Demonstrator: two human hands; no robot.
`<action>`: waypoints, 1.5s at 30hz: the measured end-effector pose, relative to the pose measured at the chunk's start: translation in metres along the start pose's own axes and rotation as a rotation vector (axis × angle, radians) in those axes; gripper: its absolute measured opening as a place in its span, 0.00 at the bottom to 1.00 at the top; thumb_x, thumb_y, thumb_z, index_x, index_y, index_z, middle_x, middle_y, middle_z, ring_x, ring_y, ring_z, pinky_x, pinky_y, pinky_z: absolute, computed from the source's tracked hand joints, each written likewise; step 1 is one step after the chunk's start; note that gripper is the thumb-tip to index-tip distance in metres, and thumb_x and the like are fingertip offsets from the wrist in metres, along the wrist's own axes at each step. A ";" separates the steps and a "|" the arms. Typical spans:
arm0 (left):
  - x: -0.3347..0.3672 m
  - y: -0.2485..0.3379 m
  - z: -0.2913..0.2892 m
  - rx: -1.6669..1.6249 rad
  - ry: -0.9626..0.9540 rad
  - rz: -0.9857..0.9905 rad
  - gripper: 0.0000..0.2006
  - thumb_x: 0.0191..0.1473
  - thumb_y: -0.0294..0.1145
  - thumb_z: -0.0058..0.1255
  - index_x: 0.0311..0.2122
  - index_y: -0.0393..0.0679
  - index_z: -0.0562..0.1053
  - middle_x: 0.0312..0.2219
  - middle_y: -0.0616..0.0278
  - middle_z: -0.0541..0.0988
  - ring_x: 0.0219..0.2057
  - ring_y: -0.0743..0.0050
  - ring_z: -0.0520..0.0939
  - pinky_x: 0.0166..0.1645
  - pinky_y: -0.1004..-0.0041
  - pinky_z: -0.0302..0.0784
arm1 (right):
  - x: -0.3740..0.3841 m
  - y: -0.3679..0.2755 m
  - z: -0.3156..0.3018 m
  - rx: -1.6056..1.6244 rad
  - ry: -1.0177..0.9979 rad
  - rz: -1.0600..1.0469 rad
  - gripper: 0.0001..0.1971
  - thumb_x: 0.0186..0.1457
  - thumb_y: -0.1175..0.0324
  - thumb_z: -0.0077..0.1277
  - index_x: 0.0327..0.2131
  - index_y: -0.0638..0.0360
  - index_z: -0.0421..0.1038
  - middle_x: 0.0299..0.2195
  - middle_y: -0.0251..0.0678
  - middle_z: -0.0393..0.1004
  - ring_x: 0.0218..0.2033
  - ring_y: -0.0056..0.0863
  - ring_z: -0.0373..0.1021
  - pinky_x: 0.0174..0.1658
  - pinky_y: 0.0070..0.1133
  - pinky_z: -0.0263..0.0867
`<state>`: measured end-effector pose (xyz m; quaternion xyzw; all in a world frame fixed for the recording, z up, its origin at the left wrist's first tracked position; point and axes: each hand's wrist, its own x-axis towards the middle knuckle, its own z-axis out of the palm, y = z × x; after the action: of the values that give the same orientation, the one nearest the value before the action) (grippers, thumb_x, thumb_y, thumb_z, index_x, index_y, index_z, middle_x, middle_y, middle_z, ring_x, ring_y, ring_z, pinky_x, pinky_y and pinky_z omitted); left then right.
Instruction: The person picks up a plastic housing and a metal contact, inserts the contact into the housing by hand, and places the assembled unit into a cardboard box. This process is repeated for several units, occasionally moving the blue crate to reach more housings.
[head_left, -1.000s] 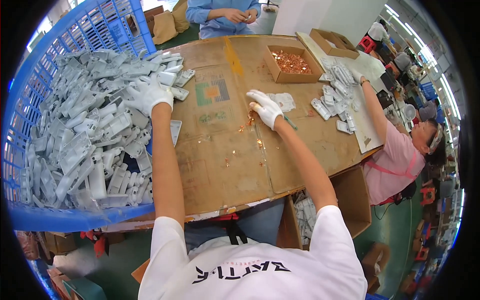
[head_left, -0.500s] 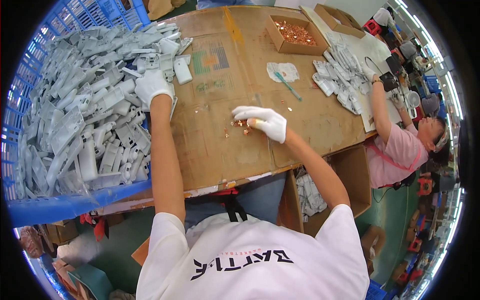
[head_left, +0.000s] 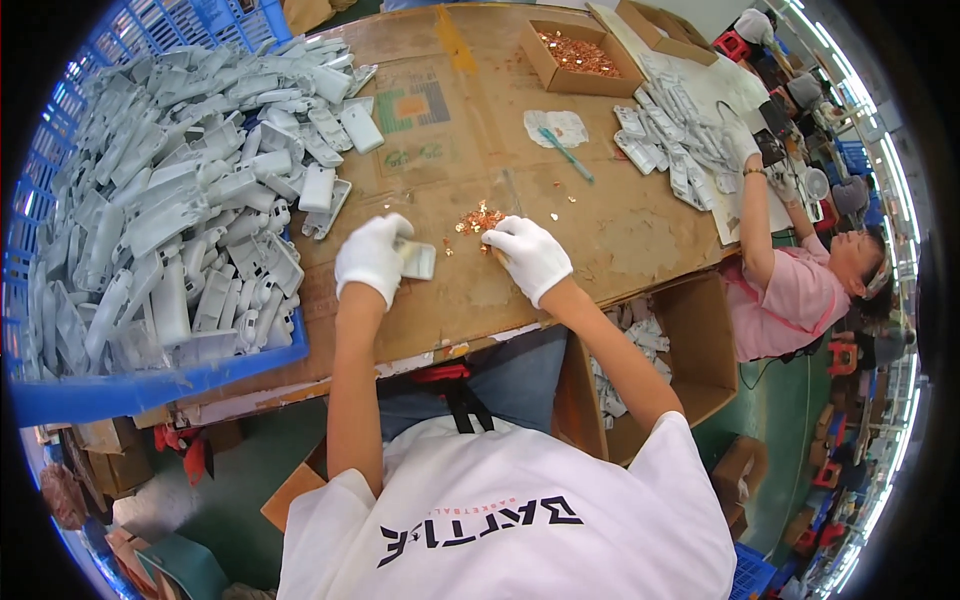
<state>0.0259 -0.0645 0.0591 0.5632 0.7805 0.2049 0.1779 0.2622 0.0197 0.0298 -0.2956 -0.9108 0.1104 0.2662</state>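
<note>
My left hand (head_left: 372, 258), in a white glove, is closed on a white plastic housing (head_left: 418, 262) that sticks out from its fingers toward the right. A small heap of copper-coloured metal pieces (head_left: 480, 219) lies on the cardboard-covered table (head_left: 440, 320) between my hands. Just right of the heap is my right hand (head_left: 530, 257), also white-gloved, its fingertips pinched together beside the pieces. What the pinch holds, if anything, is too small to make out. Left of my arms, a blue basket (head_left: 160, 385) is piled with white plastic housings (head_left: 150, 200).
A cardboard box of copper pieces (head_left: 585, 60) stands at the far right of the table. Nearer lie a teal pen (head_left: 566, 155) and a row of white housings (head_left: 665, 140). A co-worker (head_left: 790, 290) sits at right. An open carton (head_left: 690, 350) stands below the table edge.
My left hand has come away from the basket toward me and right, bringing a white housing. My right hand's stretched fingers have drawn together beside the copper pieces.
</note>
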 end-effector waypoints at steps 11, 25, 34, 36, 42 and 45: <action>-0.078 0.039 -0.018 0.302 -0.037 -0.588 0.32 0.50 0.63 0.52 0.45 0.41 0.68 0.37 0.49 0.77 0.42 0.50 0.81 0.40 0.54 0.78 | 0.029 -0.007 -0.008 -0.223 -0.394 -0.096 0.07 0.45 0.75 0.53 0.31 0.55 0.73 0.34 0.38 0.71 0.37 0.37 0.71 0.41 0.31 0.70; -0.054 -0.015 0.058 -1.319 0.340 -0.357 0.25 0.50 0.26 0.62 0.52 0.34 0.66 0.43 0.53 0.76 0.41 0.69 0.79 0.49 0.70 0.77 | 0.016 -0.080 0.048 0.248 0.002 0.083 0.10 0.46 0.76 0.54 0.35 0.56 0.72 0.33 0.37 0.74 0.31 0.39 0.73 0.36 0.29 0.70; -0.059 -0.009 0.040 -1.445 0.073 -0.173 0.29 0.52 0.13 0.50 0.60 0.34 0.59 0.55 0.50 0.69 0.55 0.64 0.73 0.60 0.70 0.68 | 0.013 -0.097 0.067 1.184 0.048 0.637 0.06 0.57 0.77 0.52 0.39 0.67 0.72 0.35 0.34 0.76 0.33 0.19 0.73 0.35 0.18 0.72; -0.056 -0.017 0.037 -1.370 0.005 -0.167 0.30 0.52 0.12 0.50 0.61 0.34 0.59 0.55 0.50 0.69 0.56 0.64 0.72 0.59 0.70 0.68 | 0.014 -0.097 0.061 1.272 0.009 0.672 0.05 0.59 0.78 0.50 0.39 0.68 0.72 0.34 0.34 0.75 0.34 0.20 0.73 0.35 0.18 0.73; -0.053 -0.045 0.033 -1.276 -0.135 -0.123 0.28 0.51 0.16 0.52 0.59 0.34 0.62 0.52 0.50 0.73 0.54 0.66 0.74 0.57 0.72 0.71 | 0.012 -0.096 0.064 1.189 0.094 0.529 0.06 0.55 0.78 0.54 0.38 0.64 0.73 0.33 0.32 0.74 0.32 0.18 0.72 0.33 0.20 0.72; -0.057 -0.035 0.039 -0.994 0.132 -0.169 0.22 0.54 0.20 0.54 0.55 0.34 0.68 0.43 0.54 0.80 0.43 0.72 0.81 0.45 0.75 0.77 | 0.020 -0.104 0.049 0.510 0.129 0.217 0.09 0.47 0.79 0.56 0.34 0.59 0.76 0.33 0.35 0.70 0.32 0.26 0.71 0.36 0.22 0.68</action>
<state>0.0343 -0.1239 0.0104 0.3311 0.6412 0.5715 0.3907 0.1718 -0.0541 0.0343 -0.3211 -0.7980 0.3446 0.3760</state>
